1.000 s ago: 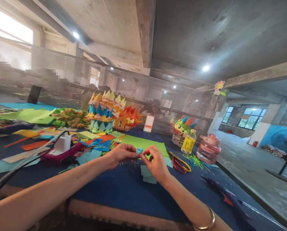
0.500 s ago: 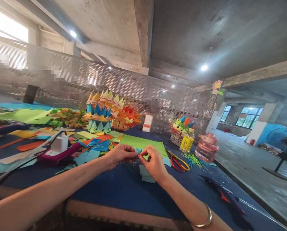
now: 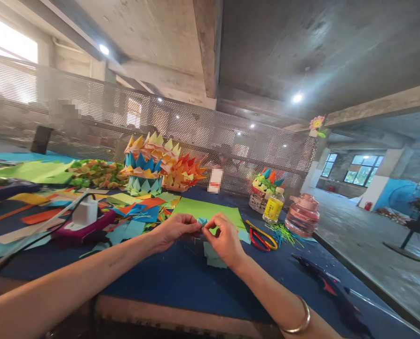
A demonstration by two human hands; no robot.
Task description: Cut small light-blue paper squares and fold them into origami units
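Between the fingertips of both hands is a small light blue folded paper piece (image 3: 202, 221). My left hand (image 3: 177, 230) pinches its left side, and my right hand (image 3: 224, 238) pinches its right side, with the two hands almost touching. Light blue paper pieces (image 3: 214, 256) lie on the dark blue tabletop just under my right hand. A green sheet (image 3: 227, 214) is flat behind the hands. To the right of my right hand lie scissors (image 3: 261, 237) with red and yellow handles, beside thin green and blue paper strips (image 3: 283, 234).
Paper crowns (image 3: 144, 172) stand at the back left, behind coloured scraps and a purple power strip (image 3: 86, 228). A yellow-labelled bottle (image 3: 273, 205), a pink jug (image 3: 302, 215) and a glue gun (image 3: 331, 287) are on the right. A perforated screen (image 3: 192, 125) spans the back.
The view has shifted very slightly. Both hands still pinch the blue paper in nearly the same place, and its visible folded edge looks slightly different.
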